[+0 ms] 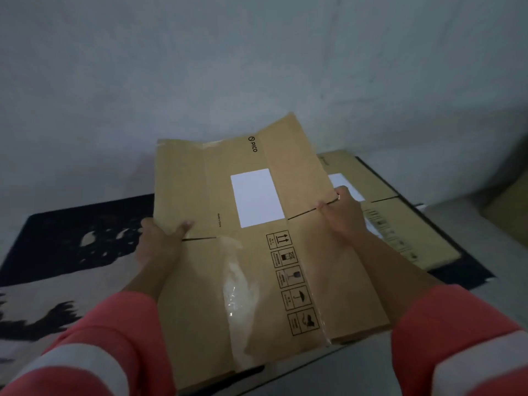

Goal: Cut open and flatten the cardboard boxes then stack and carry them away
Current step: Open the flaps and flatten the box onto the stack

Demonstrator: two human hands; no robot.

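The left hand point(160, 238) and right hand point(340, 212) each pinch a side edge of the flattened box point(257, 267), holding it level above the dark mat point(71, 238). In this dim view, it is probably bound for the second flattened box point(400, 224) lying beside it.

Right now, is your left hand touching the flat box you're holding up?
Touching. The head view shows the left hand gripping the left edge of the flattened box, with the thumb pressed on its top face and the fingers hidden beneath it.
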